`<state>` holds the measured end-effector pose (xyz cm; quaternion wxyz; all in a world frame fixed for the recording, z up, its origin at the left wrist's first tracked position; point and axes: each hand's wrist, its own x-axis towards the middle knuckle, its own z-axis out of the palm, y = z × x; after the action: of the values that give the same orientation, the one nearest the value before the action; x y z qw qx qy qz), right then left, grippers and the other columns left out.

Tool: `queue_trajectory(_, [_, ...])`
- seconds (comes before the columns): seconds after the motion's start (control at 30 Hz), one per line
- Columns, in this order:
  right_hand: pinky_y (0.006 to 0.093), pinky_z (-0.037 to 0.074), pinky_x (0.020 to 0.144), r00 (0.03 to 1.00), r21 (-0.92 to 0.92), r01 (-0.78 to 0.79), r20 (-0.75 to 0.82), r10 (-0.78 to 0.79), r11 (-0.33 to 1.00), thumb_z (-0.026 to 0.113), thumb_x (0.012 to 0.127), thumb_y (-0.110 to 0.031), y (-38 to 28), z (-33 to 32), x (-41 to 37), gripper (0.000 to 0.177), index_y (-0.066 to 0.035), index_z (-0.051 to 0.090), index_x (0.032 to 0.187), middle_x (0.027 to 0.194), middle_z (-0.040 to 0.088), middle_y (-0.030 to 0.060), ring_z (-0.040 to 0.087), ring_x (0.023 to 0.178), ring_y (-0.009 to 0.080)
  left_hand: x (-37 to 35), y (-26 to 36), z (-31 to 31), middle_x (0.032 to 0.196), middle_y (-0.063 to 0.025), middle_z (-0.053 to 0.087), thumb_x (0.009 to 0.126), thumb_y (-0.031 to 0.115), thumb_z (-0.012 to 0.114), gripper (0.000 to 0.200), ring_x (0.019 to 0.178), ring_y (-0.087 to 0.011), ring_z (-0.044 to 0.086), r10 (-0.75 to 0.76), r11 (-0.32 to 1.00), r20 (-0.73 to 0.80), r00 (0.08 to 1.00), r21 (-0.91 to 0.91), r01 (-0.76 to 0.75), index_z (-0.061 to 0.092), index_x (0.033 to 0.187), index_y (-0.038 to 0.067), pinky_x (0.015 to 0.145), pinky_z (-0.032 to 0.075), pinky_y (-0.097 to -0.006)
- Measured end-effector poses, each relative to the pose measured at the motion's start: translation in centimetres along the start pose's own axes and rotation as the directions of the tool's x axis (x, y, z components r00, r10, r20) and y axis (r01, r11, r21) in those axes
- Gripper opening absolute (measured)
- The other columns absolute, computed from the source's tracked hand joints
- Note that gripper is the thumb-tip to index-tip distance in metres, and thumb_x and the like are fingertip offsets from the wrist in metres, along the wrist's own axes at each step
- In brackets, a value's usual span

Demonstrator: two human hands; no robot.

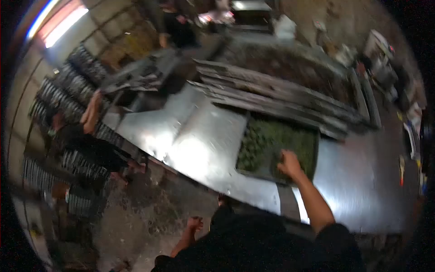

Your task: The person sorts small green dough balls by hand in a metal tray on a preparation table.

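Your right hand is over the near part of the tray, its fingers bent in; blur hides whether they grip anything, so you cannot tell. The tray lies on the shiny metal surface in front of you, holding green material, in darker clumps toward its left and finer toward its right. Your left hand is well apart from the tray, to its left and nearer your body, beyond the surface's edge; its fingers look curled, but whether it holds something you cannot tell. Just behind the tray lie long grey slats. Well to its left, a person in dark clothes has an arm raised.
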<state>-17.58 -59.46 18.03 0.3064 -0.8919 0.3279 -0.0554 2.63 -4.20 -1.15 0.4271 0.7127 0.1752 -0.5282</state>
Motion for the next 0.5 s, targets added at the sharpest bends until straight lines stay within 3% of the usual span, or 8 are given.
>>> queue_trajectory(0.03, [0.0433, 0.047, 0.083, 0.963, 0.077, 0.138, -0.244, -0.115, 0.987, 0.070, 0.064, -0.007, 0.8, 1.3, 1.0, 0.049, -0.001, 0.057, 0.110, 0.101, 0.061, 0.0209, 0.058, 0.099, 0.0359, 1.3, 3.6, -0.8, 0.083, -0.0118, 0.066, 0.088, 0.026, 0.056, 0.028, 0.065, -0.0173, 0.062, 0.013, 0.999, 0.168, 0.986, -0.042, -0.006, 0.064, 0.108, 0.008, 0.052, 0.050, -0.0321])
queue_trajectory(0.07, [0.0414, 0.048, 0.080, 0.974, 0.366, -0.072, -0.177, 0.145, 0.928, 0.070, 0.065, -0.006, -1.9, -2.0, 1.1, 0.051, -0.002, 0.056, 0.115, 0.103, 0.062, 0.0191, 0.060, 0.097, 0.0320, 2.3, 5.8, 1.8, 0.083, -0.0118, 0.066, 0.088, 0.026, 0.056, 0.028, 0.065, -0.0173, 0.062, 0.079, 0.993, 0.181, 0.980, -0.099, -0.062, 0.064, 0.108, 0.008, 0.052, 0.050, -0.0321])
queue_trajectory(0.1, [0.0395, 0.049, 0.078, 0.924, 0.625, -0.304, 0.010, 0.382, 0.719, 0.070, 0.067, -0.005, -5.1, -4.3, -0.4, 0.054, -0.003, 0.056, 0.119, 0.104, 0.062, 0.0172, 0.061, 0.094, 0.0280, -0.2, 8.1, 3.4, 0.082, -0.0109, 0.066, 0.088, 0.027, 0.056, 0.028, 0.065, -0.0176, 0.062, 0.144, 0.977, 0.020, 0.989, 0.158, -0.145, 0.065, 0.105, 0.006, 0.054, 0.051, -0.0321])
queue_trajectory(0.13, [0.0377, 0.049, 0.075, 0.921, 0.611, -0.306, -0.004, 0.389, 0.730, 0.070, 0.070, -0.008, -4.0, -3.7, 0.1, 0.054, -0.004, 0.055, 0.122, 0.104, 0.062, 0.0167, 0.062, 0.092, 0.0252, -1.6, 9.9, 5.3, 0.081, -0.0100, 0.066, 0.088, 0.027, 0.056, 0.029, 0.065, -0.0180, 0.062, 0.230, 0.900, -0.115, 0.966, 0.404, -0.166, 0.065, 0.103, 0.005, 0.055, 0.051, -0.0322])
queue_trajectory(0.3, [0.0426, 0.044, 0.084, 0.877, 0.618, -0.335, -0.071, 0.474, 0.711, 0.074, 0.074, -0.035, -0.4, -2.5, 1.2, 0.068, 0.007, 0.050, 0.122, 0.096, 0.062, 0.0178, 0.060, 0.084, 0.0281, -2.4, 9.3, 7.1, 0.082, -0.0098, 0.067, 0.085, 0.030, 0.058, 0.032, 0.064, -0.0199, 0.063, 0.268, 0.877, -0.171, 0.948, 0.451, -0.166, 0.065, 0.103, 0.004, 0.060, 0.052, -0.0340])
queue_trajectory(0.4, [0.0409, 0.043, 0.084, 0.713, 0.535, -0.305, -0.420, 0.561, 0.788, 0.075, 0.069, -0.047, -0.2, -1.1, 0.3, 0.077, 0.016, 0.053, 0.108, 0.101, 0.059, 0.0233, 0.056, 0.095, 0.0303, 2.0, 5.5, 4.6, 0.078, -0.0109, 0.066, 0.084, 0.030, 0.058, 0.029, 0.061, -0.0208, 0.062, 0.143, 0.783, -0.201, 0.969, 0.622, 0.013, 0.067, 0.095, 0.004, 0.057, 0.051, -0.0342])
queue_trajectory(0.47, [0.0400, 0.042, 0.085, 0.722, 0.532, -0.334, -0.387, 0.574, 0.778, 0.075, 0.071, -0.045, -0.2, -1.6, -0.1, 0.074, 0.013, 0.052, 0.110, 0.104, 0.057, 0.0227, 0.056, 0.095, 0.0314, 10.2, 1.9, -0.1, 0.070, -0.0113, 0.064, 0.084, 0.031, 0.057, 0.030, 0.056, -0.0217, 0.060, -0.109, 0.873, 0.107, 0.988, 0.485, 0.044, 0.066, 0.082, 0.003, 0.053, 0.049, -0.0349])
queue_trajectory(0.5, [0.0390, 0.042, 0.087, 0.723, 0.535, -0.366, -0.351, 0.594, 0.761, 0.076, 0.072, -0.042, -0.2, -1.8, -0.2, 0.071, 0.011, 0.051, 0.112, 0.107, 0.055, 0.0221, 0.055, 0.096, 0.0325, 9.6, 2.1, -0.1, 0.070, -0.0113, 0.064, 0.084, 0.031, 0.057, 0.030, 0.056, -0.0217, 0.060, -0.106, 0.876, 0.108, 0.988, 0.480, 0.042, 0.066, 0.082, 0.003, 0.053, 0.049, -0.0349])
